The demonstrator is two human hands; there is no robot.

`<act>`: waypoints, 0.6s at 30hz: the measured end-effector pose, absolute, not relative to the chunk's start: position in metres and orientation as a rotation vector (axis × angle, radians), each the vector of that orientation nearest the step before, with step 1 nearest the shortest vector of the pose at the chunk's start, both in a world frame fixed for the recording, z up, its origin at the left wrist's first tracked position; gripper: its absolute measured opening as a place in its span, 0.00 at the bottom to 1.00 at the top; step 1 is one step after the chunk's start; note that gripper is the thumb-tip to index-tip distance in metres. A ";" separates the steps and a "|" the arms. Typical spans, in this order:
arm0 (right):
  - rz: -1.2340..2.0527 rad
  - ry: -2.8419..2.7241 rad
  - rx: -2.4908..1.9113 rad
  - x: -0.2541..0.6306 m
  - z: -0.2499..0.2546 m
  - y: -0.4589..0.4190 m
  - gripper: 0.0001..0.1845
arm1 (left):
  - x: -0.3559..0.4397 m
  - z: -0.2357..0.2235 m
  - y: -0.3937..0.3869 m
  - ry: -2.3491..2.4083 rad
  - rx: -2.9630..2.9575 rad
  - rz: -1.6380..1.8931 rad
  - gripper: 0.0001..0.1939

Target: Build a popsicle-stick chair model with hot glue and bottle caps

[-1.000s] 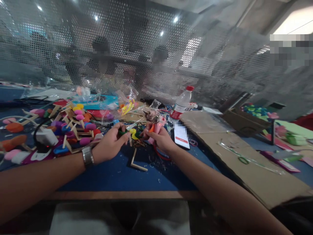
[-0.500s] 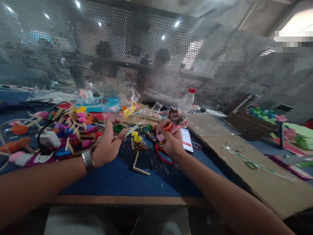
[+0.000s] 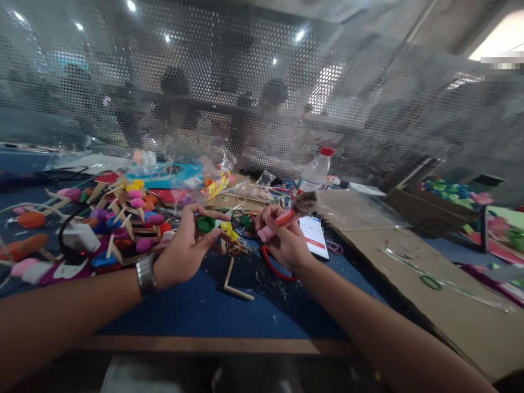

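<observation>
My left hand point(image 3: 186, 248), with a metal watch at the wrist, grips a green bottle cap point(image 3: 206, 224) between thumb and fingers, its hollow side facing me. My right hand point(image 3: 282, 234) is closed around a pink tool with an orange strip point(image 3: 286, 217) and a fuzzy grey-brown end point(image 3: 305, 202) that points up and away. By the right fingertips is a small green piece point(image 3: 247, 221); whether they touch it I cannot tell. Between the hands lie yellow pieces point(image 3: 231, 231) and rubber bands point(image 3: 236, 248). A red curved handle or loop point(image 3: 275, 266) lies under my right hand.
At left is a pile of wooden sticks and coloured pieces point(image 3: 131, 218) beside a white plug point(image 3: 79, 237). Two joined sticks point(image 3: 238, 292) lie in front. A phone point(image 3: 314, 237), a bottle point(image 3: 317, 172) and cardboard point(image 3: 409, 273) are at right. A perforated screen point(image 3: 229, 98) stands behind.
The pink tool has turned, showing more of its body, with its fuzzy end further right. My left hand has tipped the green cap more towards me. The view has shifted slightly.
</observation>
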State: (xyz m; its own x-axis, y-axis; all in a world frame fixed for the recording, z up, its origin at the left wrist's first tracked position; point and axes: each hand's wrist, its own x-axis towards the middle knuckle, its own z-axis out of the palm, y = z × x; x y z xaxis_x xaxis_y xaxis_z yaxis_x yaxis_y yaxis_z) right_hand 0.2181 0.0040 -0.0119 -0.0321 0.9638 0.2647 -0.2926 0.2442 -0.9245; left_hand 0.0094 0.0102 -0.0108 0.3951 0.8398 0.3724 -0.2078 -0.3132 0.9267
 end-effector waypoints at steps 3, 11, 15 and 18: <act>1.216 -1.189 -0.795 0.219 -0.019 0.007 0.17 | 0.008 -0.012 0.013 0.635 1.575 1.168 0.17; 1.194 -1.430 -0.941 0.220 -0.024 0.005 0.14 | 0.006 -0.014 0.014 0.727 1.666 1.117 0.17; 1.164 -1.418 -1.107 0.218 -0.030 0.005 0.12 | 0.006 -0.014 0.014 0.777 1.711 1.140 0.15; 1.144 -1.435 -1.170 0.219 -0.037 0.008 0.09 | 0.006 -0.013 0.015 0.808 1.711 1.132 0.15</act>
